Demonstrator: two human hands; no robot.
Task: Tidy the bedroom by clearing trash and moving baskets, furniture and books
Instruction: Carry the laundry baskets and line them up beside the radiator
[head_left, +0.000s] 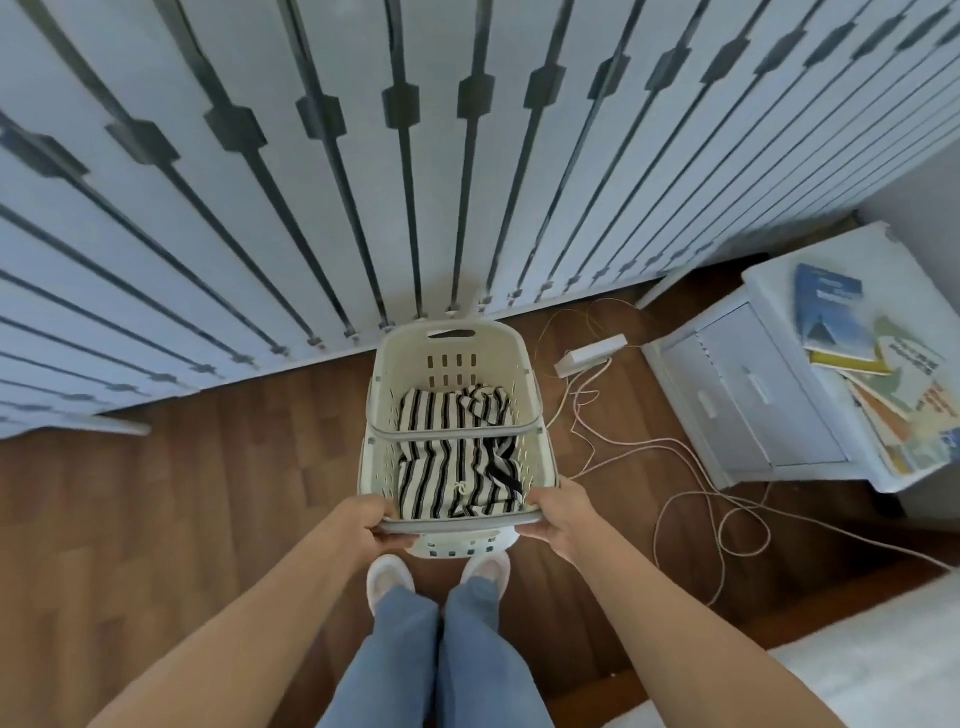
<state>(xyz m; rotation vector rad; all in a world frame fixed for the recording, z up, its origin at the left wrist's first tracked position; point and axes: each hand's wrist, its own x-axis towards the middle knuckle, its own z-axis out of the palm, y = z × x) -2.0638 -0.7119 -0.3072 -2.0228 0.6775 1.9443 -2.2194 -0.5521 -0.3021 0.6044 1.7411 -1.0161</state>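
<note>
The person stands over a cream laundry basket (415, 364), gripping its near rim with both hands: the left hand (382, 525) curls round the corner at 7 o'clock of the basket, and the right hand (558, 517) round the corner at 5 o'clock. A striped cloth (452, 467) lies inside. The basket's near base sits just ahead of the slippers (387, 577); whether it rests on the wooden floor (182, 493) or hangs just above it cannot be told.

At 12 o'clock the basket's far edge is close to the foot of the wardrobe doors (363, 182). From 8 to 10 o'clock the floor lies bare up to the wardrobe's bottom edge. At 2 o'clock a power strip (589, 354) lies near the basket, and loose cables (675, 493) trail across the floor from 2 to 4 o'clock. Beyond them, at 3 o'clock, a white nightstand (753, 395) carries a slumped pile of books (883, 374), some of them overhanging its edge.
</note>
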